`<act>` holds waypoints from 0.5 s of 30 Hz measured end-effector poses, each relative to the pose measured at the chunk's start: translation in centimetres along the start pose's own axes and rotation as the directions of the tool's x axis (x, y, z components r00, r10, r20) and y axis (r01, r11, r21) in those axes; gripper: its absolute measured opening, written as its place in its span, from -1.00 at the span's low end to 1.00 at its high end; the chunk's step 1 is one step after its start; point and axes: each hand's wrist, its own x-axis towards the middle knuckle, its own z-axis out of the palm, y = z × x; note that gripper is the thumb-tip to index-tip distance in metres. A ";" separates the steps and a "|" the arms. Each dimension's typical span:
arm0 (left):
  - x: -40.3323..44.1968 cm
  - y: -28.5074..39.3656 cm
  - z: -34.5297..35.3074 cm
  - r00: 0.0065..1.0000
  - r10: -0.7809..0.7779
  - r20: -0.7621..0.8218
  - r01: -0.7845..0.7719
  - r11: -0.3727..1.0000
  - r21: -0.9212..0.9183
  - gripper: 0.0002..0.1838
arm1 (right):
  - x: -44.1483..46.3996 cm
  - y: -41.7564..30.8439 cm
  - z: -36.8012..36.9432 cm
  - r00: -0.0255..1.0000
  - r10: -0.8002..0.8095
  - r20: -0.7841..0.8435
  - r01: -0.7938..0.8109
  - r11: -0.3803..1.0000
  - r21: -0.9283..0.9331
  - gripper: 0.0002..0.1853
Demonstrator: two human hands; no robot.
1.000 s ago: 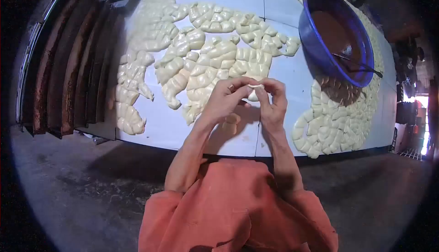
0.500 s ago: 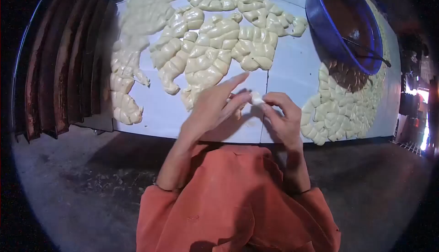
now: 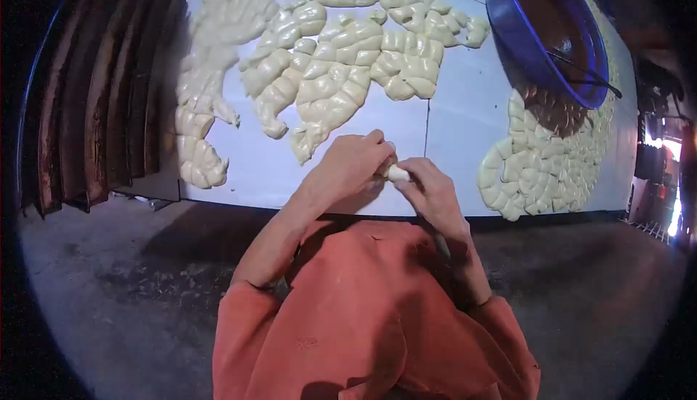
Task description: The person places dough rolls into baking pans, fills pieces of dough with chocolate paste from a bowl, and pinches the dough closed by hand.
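Observation:
A small white dough piece (image 3: 398, 173) is between my two hands, low over the near part of the white table (image 3: 465, 139). My right hand (image 3: 431, 189) pinches its right side between thumb and fingers. The fingers of my left hand (image 3: 356, 162) are curled at its left side, and the palm hides part of what they hold. Just beyond the hands lie pale, glossy dough pieces (image 3: 334, 95) pressed together in patches. More dough pieces (image 3: 537, 171) cover the table to the right.
A blue basin (image 3: 541, 59) of brown liquid, with a dark utensil (image 3: 581, 72) in it, stands on the dough at the right. Rusty metal trays (image 3: 102, 95) stand on edge at the left. A metal tray shows at the top left.
My left hand, spread half a second ago, has curled its fingers in around the dough piece. Both hands are now closer to the table's near edge. The view has shifted slightly.

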 end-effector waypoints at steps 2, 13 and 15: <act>-0.7 0.7 -0.6 0.996 -0.086 0.022 0.086 0.996 -0.023 -0.66 | 0.1 -0.2 0.3 1.000 -0.002 0.002 0.002 1.000 0.026 -0.77; -10.0 0.8 -0.2 0.901 -0.413 -0.134 0.390 0.905 -0.170 -0.38 | 2.2 -4.0 3.6 0.978 -0.085 0.192 0.118 0.979 -0.168 -0.62; -11.9 0.4 -0.6 0.884 -0.313 -0.347 0.227 0.937 -0.265 -0.27 | 3.3 -4.9 4.4 0.986 -0.104 0.128 0.124 0.980 -0.156 -0.62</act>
